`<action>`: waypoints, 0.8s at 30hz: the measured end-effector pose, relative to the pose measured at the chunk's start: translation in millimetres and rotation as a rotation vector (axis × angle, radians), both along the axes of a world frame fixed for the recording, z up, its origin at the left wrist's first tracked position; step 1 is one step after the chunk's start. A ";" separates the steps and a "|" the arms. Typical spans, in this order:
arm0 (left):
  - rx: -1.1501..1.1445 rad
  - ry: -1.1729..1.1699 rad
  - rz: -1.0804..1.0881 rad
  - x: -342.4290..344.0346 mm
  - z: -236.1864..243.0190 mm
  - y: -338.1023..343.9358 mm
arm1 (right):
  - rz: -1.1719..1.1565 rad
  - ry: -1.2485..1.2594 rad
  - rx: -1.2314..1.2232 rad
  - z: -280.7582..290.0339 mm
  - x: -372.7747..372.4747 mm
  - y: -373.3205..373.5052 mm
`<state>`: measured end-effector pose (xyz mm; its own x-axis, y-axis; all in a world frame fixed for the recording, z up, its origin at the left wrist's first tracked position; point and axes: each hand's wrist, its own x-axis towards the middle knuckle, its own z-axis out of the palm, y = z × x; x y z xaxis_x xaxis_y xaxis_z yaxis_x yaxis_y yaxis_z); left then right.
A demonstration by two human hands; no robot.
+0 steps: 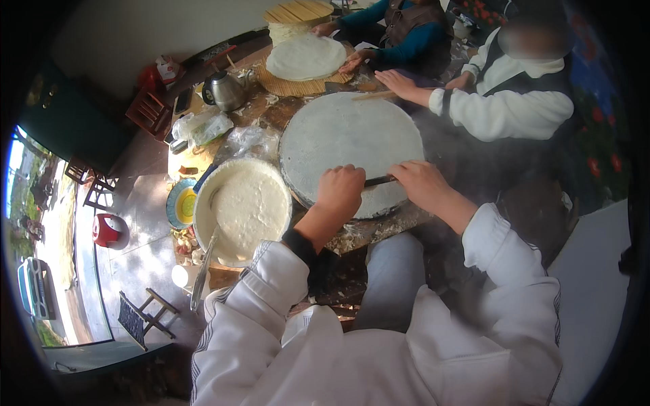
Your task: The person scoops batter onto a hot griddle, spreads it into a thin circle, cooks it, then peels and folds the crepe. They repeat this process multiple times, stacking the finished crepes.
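Note:
A large round griddle carries a thin, pale sheet of batter (pixel 349 132) that spreads almost to its rim. Over the near part of that sheet, my left hand (pixel 340 191) and my right hand (pixel 423 183) are closed on opposite ends of a dark, narrow strip (pixel 378 181). I cannot make out whether the strip touches the batter. To the left stands a big pale bowl (pixel 198 220) of thick batter (pixel 247 203), with a metal ladle (pixel 205 271) leaning over its near rim.
Across the griddle, a co-worker's hand (pixel 399 84) is by a flat wooden stick (pixel 374 97). Another person's hands flank a round flatbread (pixel 306 57) on a slatted mat (pixel 271 82). A steel kettle (pixel 227 90), plastic bags (pixel 201 127) and a blue-rimmed bowl (pixel 172 203) stand left.

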<state>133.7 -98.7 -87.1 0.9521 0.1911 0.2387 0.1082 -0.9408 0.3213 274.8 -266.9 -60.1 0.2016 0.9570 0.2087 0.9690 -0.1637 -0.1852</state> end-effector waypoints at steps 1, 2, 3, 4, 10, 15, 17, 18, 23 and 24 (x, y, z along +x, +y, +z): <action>0.034 0.002 0.035 21.4 5.8 18.8 | 0.005 -0.021 0.098 1.5 17.9 20.1; 0.078 0.027 0.049 44.1 11.2 40.6 | -0.049 -0.028 0.057 1.9 36.6 41.8; 0.088 0.030 0.073 64.0 14.3 60.6 | -0.055 -0.047 0.095 0.5 53.7 62.4; 0.101 0.083 0.092 83.4 16.1 79.3 | -0.069 -0.083 0.129 -2.4 69.6 83.4; 0.090 0.121 0.212 148.3 -4.4 142.4 | -0.160 -0.139 0.138 -30.7 133.5 165.2; 0.101 0.162 0.233 162.5 -20.8 154.8 | -0.139 -0.142 0.208 -49.7 149.9 182.4; 0.095 0.191 0.226 159.1 -24.8 152.5 | -0.165 -0.146 0.157 -52.5 149.1 185.2; 0.099 0.198 0.224 156.9 -24.6 151.9 | -0.141 -0.160 0.143 -52.9 147.0 185.8; 0.131 0.163 0.248 112.7 -26.3 131.7 | -0.008 -0.145 0.141 -50.8 117.3 176.1; 0.131 0.157 0.254 102.6 -26.8 125.4 | 0.010 -0.131 0.167 -50.6 108.9 171.1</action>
<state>236.3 26.7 -113.9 0.9049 0.4048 0.1314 0.3837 -0.9095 0.1598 383.6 -95.8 -110.7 0.1531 0.9088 0.3881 0.9879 -0.1317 -0.0814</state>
